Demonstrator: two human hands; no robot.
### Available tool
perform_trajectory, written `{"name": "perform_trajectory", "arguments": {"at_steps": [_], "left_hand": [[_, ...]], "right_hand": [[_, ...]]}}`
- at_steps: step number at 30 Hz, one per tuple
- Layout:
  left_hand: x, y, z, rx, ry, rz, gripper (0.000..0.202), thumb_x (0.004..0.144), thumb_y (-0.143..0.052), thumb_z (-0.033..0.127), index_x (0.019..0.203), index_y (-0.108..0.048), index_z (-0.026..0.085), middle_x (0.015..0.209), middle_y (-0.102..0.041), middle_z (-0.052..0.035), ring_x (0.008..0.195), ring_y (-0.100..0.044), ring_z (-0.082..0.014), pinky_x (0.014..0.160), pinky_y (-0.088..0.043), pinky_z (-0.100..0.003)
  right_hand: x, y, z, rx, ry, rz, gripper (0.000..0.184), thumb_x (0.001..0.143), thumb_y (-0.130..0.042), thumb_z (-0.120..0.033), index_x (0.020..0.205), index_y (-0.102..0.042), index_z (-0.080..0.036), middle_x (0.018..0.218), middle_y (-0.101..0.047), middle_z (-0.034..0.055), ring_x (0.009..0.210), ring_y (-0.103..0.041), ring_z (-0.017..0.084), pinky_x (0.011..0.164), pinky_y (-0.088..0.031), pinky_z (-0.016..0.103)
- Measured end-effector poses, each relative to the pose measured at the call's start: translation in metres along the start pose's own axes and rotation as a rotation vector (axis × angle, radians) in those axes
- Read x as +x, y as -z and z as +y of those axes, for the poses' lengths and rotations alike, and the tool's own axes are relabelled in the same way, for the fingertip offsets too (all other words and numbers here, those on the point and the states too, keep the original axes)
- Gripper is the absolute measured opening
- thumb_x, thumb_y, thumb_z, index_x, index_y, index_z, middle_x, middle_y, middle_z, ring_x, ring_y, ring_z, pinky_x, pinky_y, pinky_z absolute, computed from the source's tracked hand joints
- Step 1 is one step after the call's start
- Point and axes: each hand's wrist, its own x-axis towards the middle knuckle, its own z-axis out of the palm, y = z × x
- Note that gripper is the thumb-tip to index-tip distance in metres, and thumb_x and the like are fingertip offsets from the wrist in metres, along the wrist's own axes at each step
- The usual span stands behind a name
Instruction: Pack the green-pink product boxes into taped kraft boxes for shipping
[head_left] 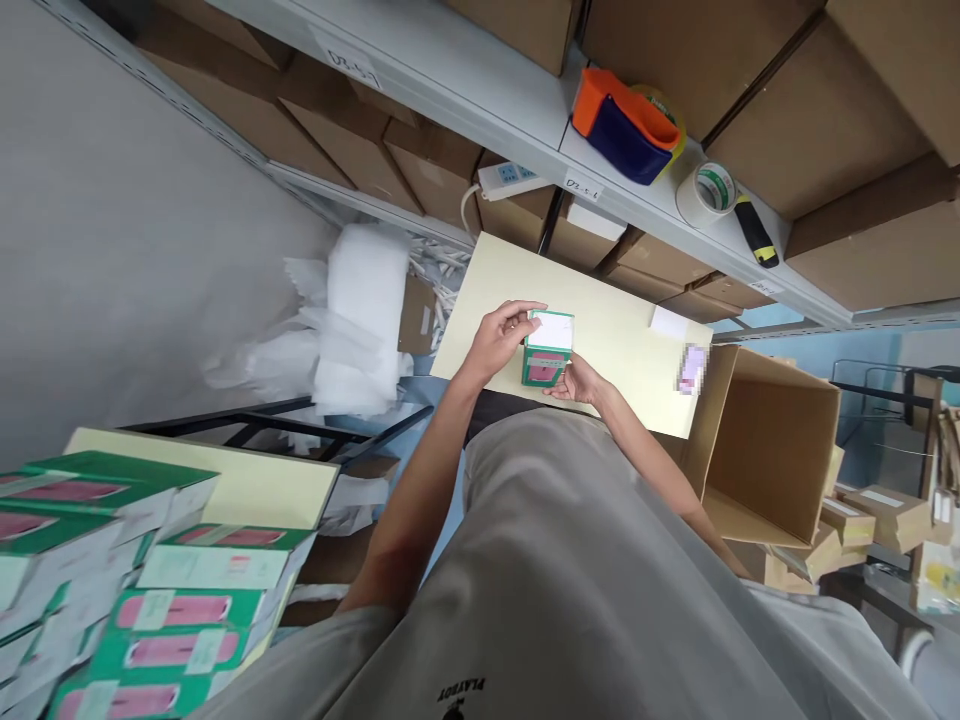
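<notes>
A small green box (547,350) with a white top and a pink panel on its side stands between my hands, over the pale yellow tabletop (607,310). Closed on its upper left edge, my left hand (501,338) has the thumb lying on the white face and fingers behind. My right hand (582,382) supports the box at its lower right corner, with fingers curled round the bottom. A strip of clear tape seems to cross the pink panel.
Stacked green-and-pink boxes (172,620) stand at lower left. An open cardboard carton (772,450) is on the right. The shelf (525,130) above holds an orange-and-blue tape dispenser (626,125), a tape roll (706,194) and a cutter (756,232). Bubble wrap (364,310) lies left.
</notes>
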Motion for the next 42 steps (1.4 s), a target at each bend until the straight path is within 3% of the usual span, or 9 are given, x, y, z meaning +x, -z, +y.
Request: {"name": "perform_trajectory", "arguments": {"at_steps": [9,14,17,21,30,36,42], "left_hand": [[-0.014,-0.003,0.008,0.163,-0.012,-0.083,0.030,0.082,-0.084,0.023,0.112,-0.089,0.021,0.097,-0.070,-0.0057,0.094,-0.066,-0.0213,0.086,-0.057,-0.031],[-0.036,-0.014,0.007,0.399,-0.153,0.066,0.029,0.092,-0.080,0.029,0.120,-0.080,0.023,0.110,-0.077,-0.0055,0.094,-0.074,-0.0181,0.086,-0.065,-0.031],[-0.052,-0.020,0.006,0.642,-0.300,0.164,0.020,0.096,-0.081,0.030,0.114,-0.079,0.024,0.121,-0.080,-0.0076,0.114,-0.079,-0.0231,0.103,-0.068,-0.039],[-0.063,-0.022,-0.001,0.813,-0.368,0.236,0.031,0.093,-0.087,0.027,0.123,-0.077,0.024,0.137,-0.079,-0.0110,0.133,-0.076,-0.0282,0.119,-0.063,-0.047],[-0.077,-0.020,-0.008,0.827,-0.348,0.230,0.049,0.092,-0.087,0.027,0.139,-0.072,0.025,0.146,-0.074,-0.0119,0.138,-0.074,-0.0283,0.105,-0.072,-0.042],[-0.081,-0.017,-0.001,0.867,-0.348,0.195,0.050,0.090,-0.085,0.022,0.138,-0.070,0.025,0.143,-0.070,-0.0113,0.133,-0.074,-0.0272,0.106,-0.072,-0.040],[-0.088,-0.011,0.003,0.911,-0.369,0.154,0.039,0.096,-0.078,0.020,0.133,-0.070,0.025,0.135,-0.068,-0.0104,0.126,-0.074,-0.0255,0.107,-0.070,-0.039]], "right_hand": [[0.021,0.020,-0.006,0.106,0.108,-0.073,0.044,0.115,-0.043,-0.053,0.119,-0.069,-0.017,0.079,-0.081,0.0082,0.060,-0.079,0.022,0.057,-0.067,0.027],[0.020,0.023,-0.013,0.309,0.231,-0.020,0.029,0.111,-0.058,-0.048,0.113,-0.066,-0.021,0.075,-0.075,0.0027,0.057,-0.073,0.018,0.058,-0.067,0.027],[0.018,0.020,-0.015,0.453,0.353,0.041,0.018,0.106,-0.066,-0.041,0.109,-0.063,-0.023,0.078,-0.073,0.0004,0.062,-0.073,0.018,0.062,-0.068,0.027],[0.020,0.013,-0.013,0.561,0.479,0.084,0.010,0.107,-0.059,-0.035,0.103,-0.062,-0.026,0.079,-0.072,-0.0021,0.065,-0.073,0.017,0.066,-0.068,0.027],[0.025,0.003,-0.002,0.641,0.548,0.089,0.013,0.102,-0.067,-0.039,0.105,-0.064,-0.026,0.082,-0.073,-0.0027,0.067,-0.074,0.017,0.064,-0.066,0.027],[0.022,-0.003,0.001,0.643,0.579,0.095,0.011,0.104,-0.060,-0.035,0.104,-0.064,-0.025,0.080,-0.073,-0.0028,0.066,-0.073,0.017,0.065,-0.066,0.027],[0.021,-0.008,0.003,0.655,0.584,0.089,0.011,0.101,-0.065,-0.036,0.101,-0.064,-0.025,0.079,-0.071,-0.0032,0.062,-0.067,0.015,0.059,-0.063,0.025]]}}
